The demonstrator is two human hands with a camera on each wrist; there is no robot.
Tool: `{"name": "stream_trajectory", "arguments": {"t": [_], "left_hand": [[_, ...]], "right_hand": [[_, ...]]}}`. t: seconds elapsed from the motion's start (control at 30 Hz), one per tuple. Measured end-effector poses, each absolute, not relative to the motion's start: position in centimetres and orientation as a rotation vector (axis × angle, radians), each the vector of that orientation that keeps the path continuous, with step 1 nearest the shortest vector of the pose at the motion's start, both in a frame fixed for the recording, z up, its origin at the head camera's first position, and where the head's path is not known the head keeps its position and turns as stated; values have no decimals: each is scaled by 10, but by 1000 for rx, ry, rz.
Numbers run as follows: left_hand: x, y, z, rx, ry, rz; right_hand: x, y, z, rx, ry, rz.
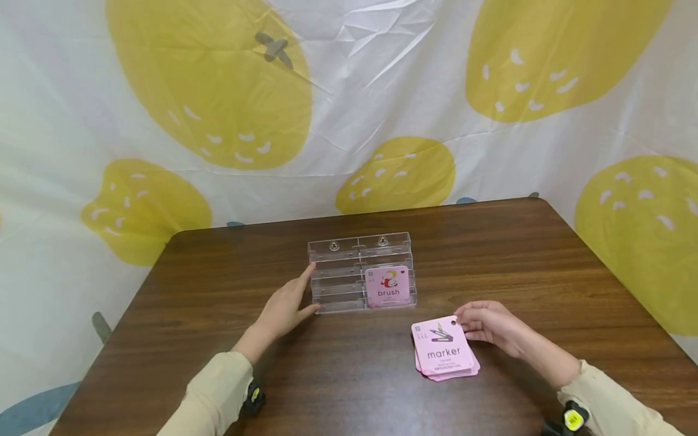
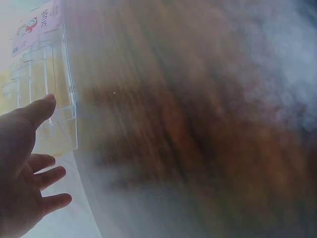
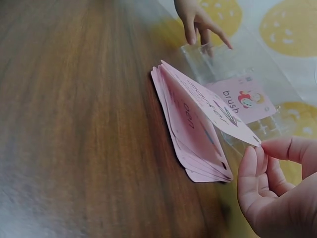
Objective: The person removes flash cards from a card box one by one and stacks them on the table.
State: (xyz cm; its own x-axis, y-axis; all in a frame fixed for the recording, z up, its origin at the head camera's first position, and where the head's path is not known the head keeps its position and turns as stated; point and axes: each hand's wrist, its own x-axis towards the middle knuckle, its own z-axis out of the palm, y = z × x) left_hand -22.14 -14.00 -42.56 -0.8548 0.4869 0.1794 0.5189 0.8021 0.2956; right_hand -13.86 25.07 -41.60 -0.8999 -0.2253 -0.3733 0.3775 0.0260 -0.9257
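A clear plastic tiered card rack [image 1: 339, 289] with two columns stands on the table. In its right column, at the front, sits a pink "brush" card [image 1: 388, 288]. My left hand [image 1: 283, 307] rests against the rack's left side, fingers spread and fairly straight, the thumb low by the front edge. With thumb and fingertips my right hand [image 1: 495, 327] pinches the holed corner of a pink "marker" card [image 1: 443, 346]. In the right wrist view this card is tilted up from the stack of pink cards [image 3: 185, 134] under it, and another printed card shows below.
The brown wood-grain table [image 1: 349, 387] has rounded far corners. Behind it hangs a white cloth [image 1: 371, 60] with yellow fruit prints, which also runs along the sides. A dark strap device [image 1: 569, 419] sits on the right wrist.
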Motion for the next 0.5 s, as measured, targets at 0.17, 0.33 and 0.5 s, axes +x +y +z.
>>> {"name": "stream_trajectory", "arguments": {"t": [0.17,0.33,0.5], "left_hand": [[-221,-140,-425,-806,-2891,-514],[-221,-139,-425,-807,-2894,-515],[-221,-140,-425,-806,-2898,-514]], "right_hand": [[-137,253,-419,150,1827,-1957],[-135,254,-420,161,1825,-1946],[-133,252,-420,201,1860,-1912]]}}
